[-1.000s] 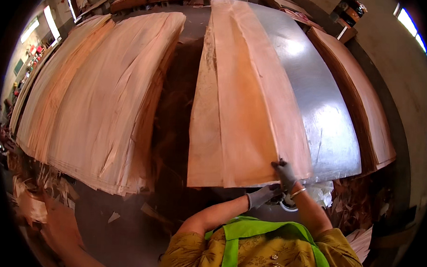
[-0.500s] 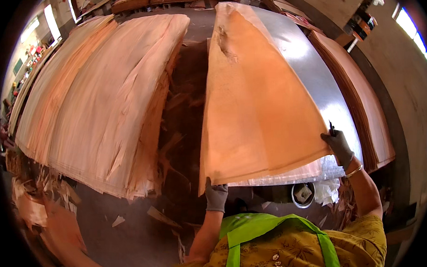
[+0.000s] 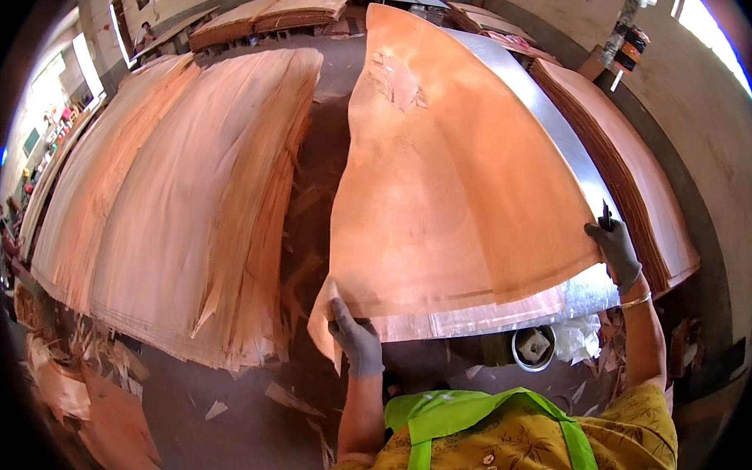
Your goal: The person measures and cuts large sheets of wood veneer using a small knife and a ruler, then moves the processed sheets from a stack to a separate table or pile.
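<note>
A large thin sheet of orange-brown wood veneer [image 3: 444,196] hangs between my two gloved hands, its near edge raised and its surface bowed. It has a torn patch near its far left end. My left hand [image 3: 357,344] is closed on the near left corner, where a flap folds down. My right hand [image 3: 618,250] grips the right edge and also holds a slim dark tool [image 3: 605,213], whose kind I cannot make out. Beneath lie a shiny silver metal sheet [image 3: 588,294] and a paler veneer layer [image 3: 464,321], mostly hidden.
Tall veneer stacks stand on the left [image 3: 170,203] and right [image 3: 623,152], with more at the back [image 3: 301,9]. A scrap-strewn dark gap [image 3: 311,191] divides the left stack from my sheet. A round bucket [image 3: 533,348] and white plastic [image 3: 577,337] sit below the near edge.
The veneer's near left corner has swung left and its flap now hangs beyond the pile. My left hand moved slightly left and up; my right moved right. The view has also shifted a little.
</note>
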Motion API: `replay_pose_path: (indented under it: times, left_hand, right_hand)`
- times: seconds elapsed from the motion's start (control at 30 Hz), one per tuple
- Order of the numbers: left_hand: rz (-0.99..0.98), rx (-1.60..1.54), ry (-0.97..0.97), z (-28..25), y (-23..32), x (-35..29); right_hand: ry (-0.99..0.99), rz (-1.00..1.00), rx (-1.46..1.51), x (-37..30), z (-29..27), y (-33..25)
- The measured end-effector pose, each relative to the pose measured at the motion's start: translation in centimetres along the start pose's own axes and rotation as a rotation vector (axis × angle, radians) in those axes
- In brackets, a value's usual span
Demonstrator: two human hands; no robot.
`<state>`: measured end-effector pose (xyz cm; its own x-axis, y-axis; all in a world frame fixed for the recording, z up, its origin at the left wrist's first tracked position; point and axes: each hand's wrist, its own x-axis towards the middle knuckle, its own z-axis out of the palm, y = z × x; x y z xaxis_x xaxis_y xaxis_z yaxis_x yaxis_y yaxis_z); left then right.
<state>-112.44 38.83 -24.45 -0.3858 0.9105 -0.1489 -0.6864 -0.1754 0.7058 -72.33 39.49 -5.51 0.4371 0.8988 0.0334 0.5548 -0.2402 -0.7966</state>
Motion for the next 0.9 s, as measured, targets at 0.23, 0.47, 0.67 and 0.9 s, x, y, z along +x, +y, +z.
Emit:
replay_pose_path:
  times: [0.23, 0.47, 0.67, 0.9]
  left_hand:
    - [0.099, 0.167, -0.04, 3.5, -1.5, -7.6]
    - [0.693, 0.968, -0.257, 5.3, -8.0, -17.4]
    - [-0.029, 0.369, -0.034, 11.1, -16.4, -25.9]
    - [-0.356, 0.02, -0.108, 15.9, -25.9, -30.0]
  right_hand:
    - [0.058, 0.056, 0.116, -3.7, -5.2, 5.3]
    - [0.094, 0.074, 0.075, -5.6, -14.9, 17.0]
    - [0.144, -0.061, -0.211, -3.5, -26.0, 30.8]
    - [0.134, -0.082, -0.143, 0.2, -33.9, 38.1]
